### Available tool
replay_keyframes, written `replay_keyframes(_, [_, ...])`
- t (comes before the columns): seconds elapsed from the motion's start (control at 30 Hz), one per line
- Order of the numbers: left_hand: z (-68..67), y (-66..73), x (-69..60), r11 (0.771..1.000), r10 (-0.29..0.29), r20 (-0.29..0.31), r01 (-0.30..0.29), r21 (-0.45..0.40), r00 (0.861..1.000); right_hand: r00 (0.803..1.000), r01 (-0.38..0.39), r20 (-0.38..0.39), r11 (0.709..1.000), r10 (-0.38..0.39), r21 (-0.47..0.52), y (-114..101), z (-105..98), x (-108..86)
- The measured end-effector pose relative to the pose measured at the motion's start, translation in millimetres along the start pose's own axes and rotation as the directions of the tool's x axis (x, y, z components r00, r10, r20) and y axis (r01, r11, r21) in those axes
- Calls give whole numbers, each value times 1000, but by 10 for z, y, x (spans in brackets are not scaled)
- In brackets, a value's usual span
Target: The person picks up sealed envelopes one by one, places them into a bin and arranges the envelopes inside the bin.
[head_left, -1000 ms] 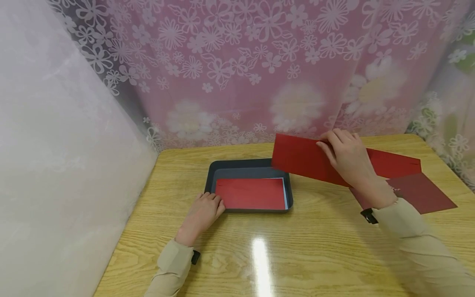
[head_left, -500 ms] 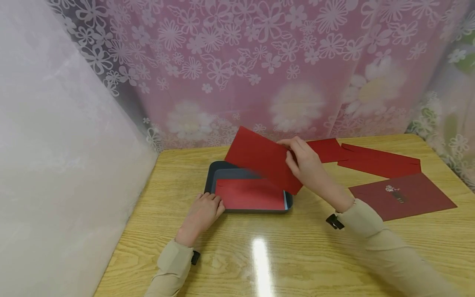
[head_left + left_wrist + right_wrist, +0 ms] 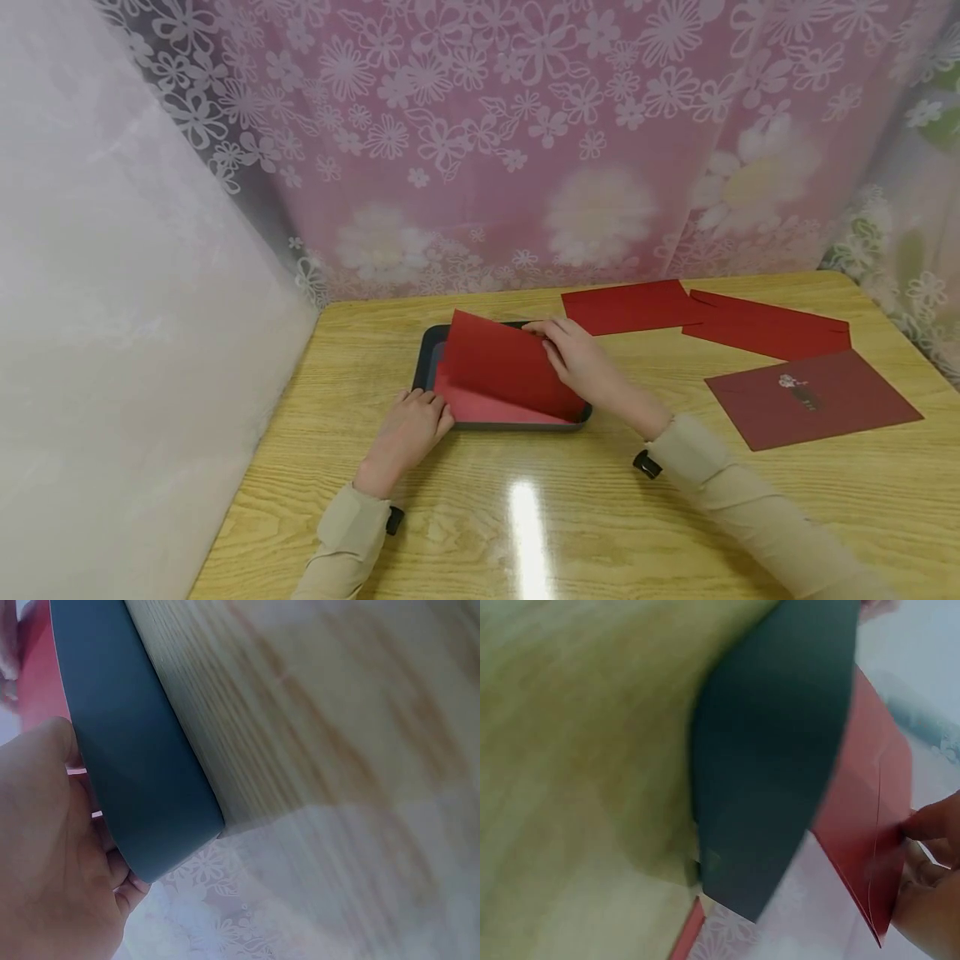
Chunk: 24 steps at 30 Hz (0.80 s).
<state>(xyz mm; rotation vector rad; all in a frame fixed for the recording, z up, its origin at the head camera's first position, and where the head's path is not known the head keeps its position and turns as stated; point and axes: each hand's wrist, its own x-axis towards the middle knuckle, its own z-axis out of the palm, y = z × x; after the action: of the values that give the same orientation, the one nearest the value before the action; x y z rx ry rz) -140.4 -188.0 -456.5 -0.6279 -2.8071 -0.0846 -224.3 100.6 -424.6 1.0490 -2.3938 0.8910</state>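
A red envelope [image 3: 502, 367] hangs tilted over the dark grey tray [image 3: 517, 426], its lower edge down inside the tray. My right hand [image 3: 585, 362] pinches it by its right end; in the right wrist view, thumb and fingers meet on the envelope [image 3: 874, 802] beside the tray wall [image 3: 772, 742]. Below lies another red envelope [image 3: 480, 408], flat in the tray and partly covered. My left hand [image 3: 408, 429] holds the tray's front left corner. In the left wrist view, its fingers curl over the rim of the tray [image 3: 142, 750].
Two more red envelopes, one [image 3: 630, 307] near the back edge and one [image 3: 768, 323] right of it, lie on the wooden table [image 3: 637, 517]. In front of them is a dark maroon envelope [image 3: 813, 400] with a small print. A floral curtain [image 3: 480, 167] hangs behind the table.
My right hand has carried the red envelope leftward from the table's right side and lowered it into the tray. My left hand has stayed at the tray's corner.
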Motion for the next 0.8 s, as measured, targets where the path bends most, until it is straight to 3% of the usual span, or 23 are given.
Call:
replay_keyframes(0.27, [6, -9, 10, 1000, -20, 34, 20, -11, 999, 993, -46, 100, 992, 58, -118, -19, 92, -12])
replay_keyframes(0.53, [13, -10, 24, 1000, -22, 55, 23, -15, 998, 971, 0, 232, 968, 60, -251, -35, 101, -36])
replay_keyframes(0.67, [27, -18, 23, 1000, -12, 24, 12, -9, 1000, 947, 21, 313, 964, 66, -265, -21, 100, -59])
replay_keyframes(0.8, [33, -22, 22, 1000, -10, 18, 10, -6, 1000, 939, 36, 341, 970, 50, -242, 6, 96, -70])
